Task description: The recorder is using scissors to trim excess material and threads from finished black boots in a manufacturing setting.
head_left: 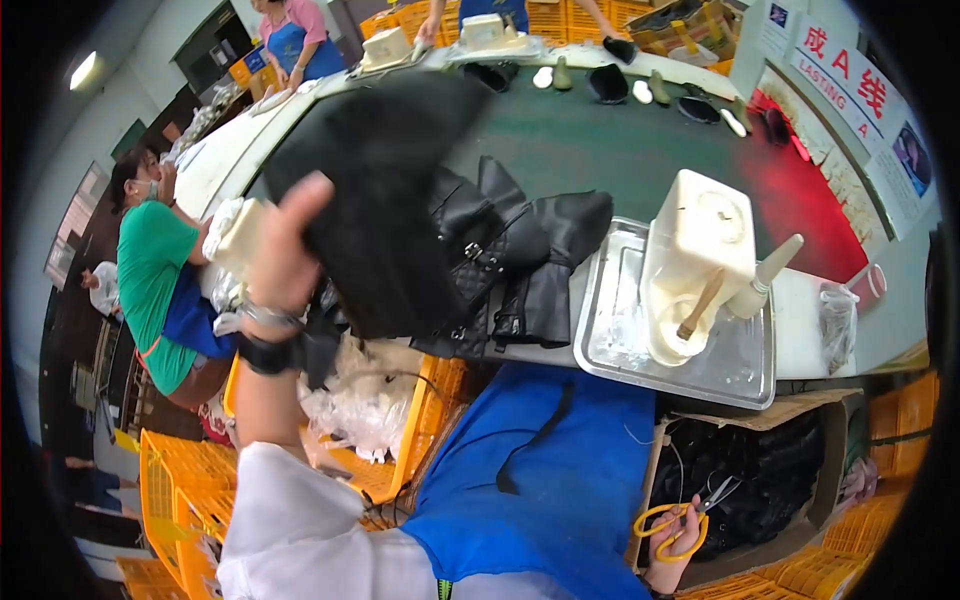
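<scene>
My left hand [287, 245], raised at the table's edge, has its fingers around a black boot upper [385, 215], which is smeared by motion. Beneath and beside it lies a pile of black boot uppers [535, 250] with straps and buckles. Low on the right, my right hand [678, 535] grips scissors [690, 520] with yellow handles. Their blades are parted and point up over a cardboard box [835, 500], which holds black pieces.
A metal tray [620, 355] bears a cream glue pot [700, 235] with a brush [702, 305]. Shoe parts lie along the far side of the green belt [620, 150]. Co-workers stand left and opposite. Orange crates [430, 420] stand below the table, one holding plastic bags.
</scene>
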`<state>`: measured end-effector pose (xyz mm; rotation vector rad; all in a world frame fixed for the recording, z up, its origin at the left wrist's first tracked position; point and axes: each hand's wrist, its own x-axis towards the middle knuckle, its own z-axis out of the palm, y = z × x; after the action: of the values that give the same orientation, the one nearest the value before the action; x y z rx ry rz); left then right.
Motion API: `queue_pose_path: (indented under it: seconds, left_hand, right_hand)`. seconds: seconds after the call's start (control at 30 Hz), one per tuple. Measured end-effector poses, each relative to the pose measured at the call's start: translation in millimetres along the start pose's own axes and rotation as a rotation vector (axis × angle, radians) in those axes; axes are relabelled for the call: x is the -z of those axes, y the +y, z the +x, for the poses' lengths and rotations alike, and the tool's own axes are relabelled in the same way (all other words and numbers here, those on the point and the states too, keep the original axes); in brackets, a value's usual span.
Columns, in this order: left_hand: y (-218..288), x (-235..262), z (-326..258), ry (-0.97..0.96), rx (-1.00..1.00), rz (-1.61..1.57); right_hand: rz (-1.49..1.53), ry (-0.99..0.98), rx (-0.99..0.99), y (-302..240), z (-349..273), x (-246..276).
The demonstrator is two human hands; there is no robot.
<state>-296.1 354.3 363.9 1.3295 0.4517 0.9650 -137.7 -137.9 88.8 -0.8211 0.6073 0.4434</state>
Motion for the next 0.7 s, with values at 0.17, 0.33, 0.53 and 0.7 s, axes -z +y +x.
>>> queue_pose_path:
  seconds: [0.17,0.33,0.53,0.7]
  left_hand:
    - [22,64,51,0.299,-0.491,0.809]
    - [-85,112,64,-0.076,-0.119,1.317]
    - [-113,111,55,-0.123,0.057,1.238]
    - [-86,94,42,-0.105,-0.118,1.25]
  right_hand:
    - [-0.041,-0.03,-0.041,-1,13,-18]
    - [-0.1,-0.041,-0.054,3,19,-32]
    - [-0.117,-0.004,-0.034,0,13,-24]
    - [-0.115,-0.042,0.055,-9,19,-2]
